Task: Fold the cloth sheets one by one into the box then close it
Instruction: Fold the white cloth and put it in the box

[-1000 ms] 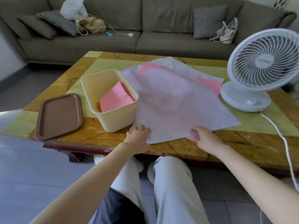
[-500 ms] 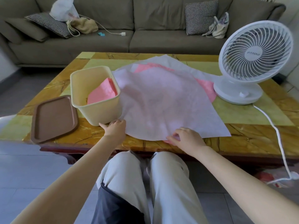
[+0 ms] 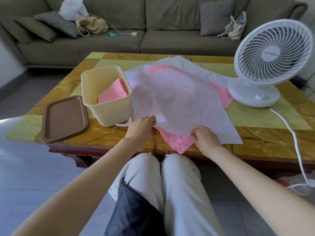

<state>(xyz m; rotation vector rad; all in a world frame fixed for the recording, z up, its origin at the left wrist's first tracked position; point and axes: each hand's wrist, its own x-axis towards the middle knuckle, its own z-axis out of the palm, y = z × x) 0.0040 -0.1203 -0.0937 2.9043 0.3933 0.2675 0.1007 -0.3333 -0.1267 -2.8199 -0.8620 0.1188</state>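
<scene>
The top white sheet (image 3: 179, 103) lies spread out in the middle of the desk (image 3: 255, 116), and its near edge is lifted a little off the pile. Your left hand (image 3: 141, 126) pinches that edge near the left corner, with the fingers curled over the cloth. Your right hand (image 3: 206, 138) has its fingers curled at the same edge further right; it looks like it pinches the white sheet too, but it is hard to see if it also has the cloth below. Under the white sheet is a pink sheet (image 3: 175, 142), and its corner pokes out over the near edge of the desk between your hands. Another white sheet (image 3: 187, 65) shows at the far side, under the pink one. Just to the left stands the cream box (image 3: 109, 113), touching the pile, with a folded pink cloth (image 3: 114, 92) leaning inside it. The brown lid (image 3: 64, 118) lies flat on the desk to the left of the box. On the right side stands a white fan (image 3: 271, 57), and its cord (image 3: 293, 137) runs off the desk down to the floor. Behind the desk is a grey sofa (image 3: 170, 41) with cushions and bags on it.
</scene>
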